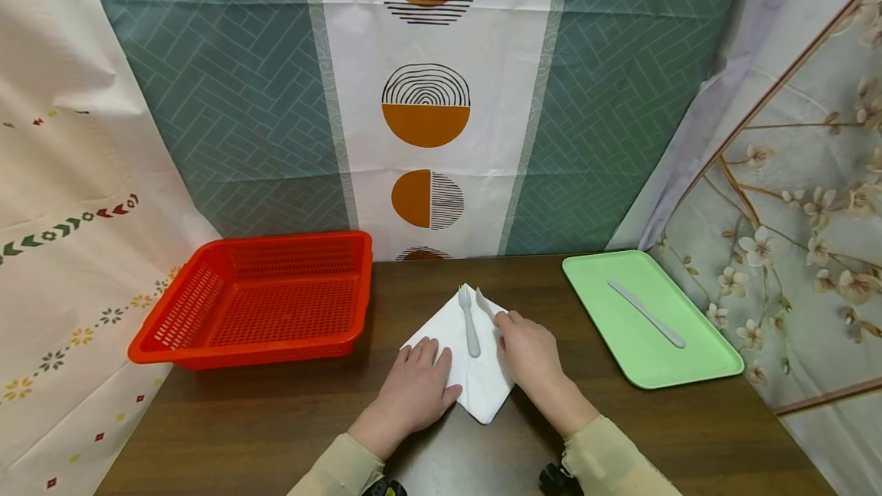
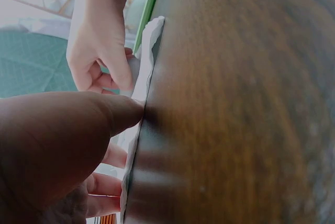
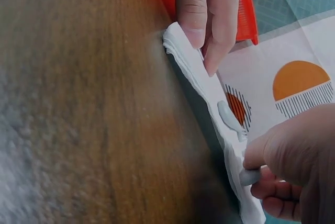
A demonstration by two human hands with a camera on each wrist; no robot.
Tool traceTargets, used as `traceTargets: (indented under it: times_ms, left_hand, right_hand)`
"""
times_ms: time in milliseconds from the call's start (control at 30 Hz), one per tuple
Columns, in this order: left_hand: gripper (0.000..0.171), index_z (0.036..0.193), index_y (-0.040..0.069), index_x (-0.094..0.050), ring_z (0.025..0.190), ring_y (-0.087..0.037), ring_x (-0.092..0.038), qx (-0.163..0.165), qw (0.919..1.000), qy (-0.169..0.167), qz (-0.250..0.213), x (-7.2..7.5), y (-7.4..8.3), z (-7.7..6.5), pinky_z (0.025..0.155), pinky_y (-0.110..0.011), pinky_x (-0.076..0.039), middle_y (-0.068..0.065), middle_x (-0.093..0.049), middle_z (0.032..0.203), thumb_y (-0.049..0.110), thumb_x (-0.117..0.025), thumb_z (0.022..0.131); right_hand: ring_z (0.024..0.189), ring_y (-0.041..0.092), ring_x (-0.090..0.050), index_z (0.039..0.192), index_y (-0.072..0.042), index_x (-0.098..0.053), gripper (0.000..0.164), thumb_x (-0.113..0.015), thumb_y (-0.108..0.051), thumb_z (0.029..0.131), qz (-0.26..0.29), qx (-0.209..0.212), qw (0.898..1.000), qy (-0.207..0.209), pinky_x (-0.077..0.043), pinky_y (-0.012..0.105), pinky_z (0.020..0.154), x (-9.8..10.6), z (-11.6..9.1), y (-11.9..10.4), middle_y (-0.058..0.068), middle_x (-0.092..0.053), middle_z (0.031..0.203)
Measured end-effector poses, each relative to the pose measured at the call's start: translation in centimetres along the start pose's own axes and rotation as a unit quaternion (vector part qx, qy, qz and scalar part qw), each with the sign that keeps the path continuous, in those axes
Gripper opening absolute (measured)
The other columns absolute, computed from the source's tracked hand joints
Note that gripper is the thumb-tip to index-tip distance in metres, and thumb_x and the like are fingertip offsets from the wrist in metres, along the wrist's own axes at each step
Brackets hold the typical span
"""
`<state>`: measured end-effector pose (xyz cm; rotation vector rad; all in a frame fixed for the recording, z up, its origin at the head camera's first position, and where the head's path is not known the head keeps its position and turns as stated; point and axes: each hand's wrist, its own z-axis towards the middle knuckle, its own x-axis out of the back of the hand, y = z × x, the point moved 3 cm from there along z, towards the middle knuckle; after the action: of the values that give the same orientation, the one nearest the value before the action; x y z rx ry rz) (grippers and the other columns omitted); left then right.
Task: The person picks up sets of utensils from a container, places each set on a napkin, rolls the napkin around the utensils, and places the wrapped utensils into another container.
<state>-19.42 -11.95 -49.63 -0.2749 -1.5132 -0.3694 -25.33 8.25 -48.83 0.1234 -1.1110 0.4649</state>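
Presently, left hand [image 1: 416, 385] rests on the napkin [image 1: 478, 396], fingers extended; right hand [image 1: 530, 350] pinches the knife [image 1: 485, 305], blade pointing away. The fork [image 1: 469, 320] lies between both hands. Advisable: steady lightly with the left, align knife beside fork, release without dragging.

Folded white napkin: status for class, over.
Left grip resting on napkin; right grip holding slim grey knife; slim grey fork lying on napkin; nothing visibly blocking.
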Motion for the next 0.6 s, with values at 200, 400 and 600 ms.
traceTargets:
  times_ms: [200,400,600]
  left_hand:
    - [0.064,0.151,0.006,-0.064,0.147,-0.040,-0.052,0.001,1.0000,-0.001,0.001,0.10,-0.01,0.03,0.121,-0.061,-0.042,-0.021,-0.058,0.155,0.050,-0.071,0.105]
    - [0.063,0.151,0.007,-0.064,0.146,-0.039,-0.053,-0.003,1.0000,0.005,0.008,0.08,0.03,-0.03,0.120,-0.060,-0.042,-0.020,-0.059,0.154,0.050,-0.070,0.105]
    - [0.064,0.151,0.006,-0.063,0.147,-0.040,-0.052,-0.001,1.0000,0.000,0.003,0.05,-0.02,0.00,0.121,-0.061,-0.042,-0.021,-0.058,0.155,0.050,-0.070,0.105]
  right_hand:
    - [0.070,0.026,-0.065,0.108,-0.009,-0.075,0.024,-0.089,-0.007,0.090,0.015,-0.007,1.000,-0.024,-0.055,0.043,0.060,-0.24,0.12,-0.14,0.008,-0.067,0.091]
    - [0.073,0.023,-0.063,0.114,-0.010,-0.076,0.023,-0.088,-0.016,0.095,0.014,-0.016,0.998,-0.058,-0.056,0.042,0.064,-0.65,0.01,-0.24,0.008,-0.068,0.095]
    - [0.068,0.023,-0.060,0.112,-0.007,-0.072,0.023,-0.086,-0.015,0.096,0.030,-0.033,0.997,-0.058,-0.055,0.043,0.060,-0.94,0.00,-0.11,0.009,-0.067,0.091]
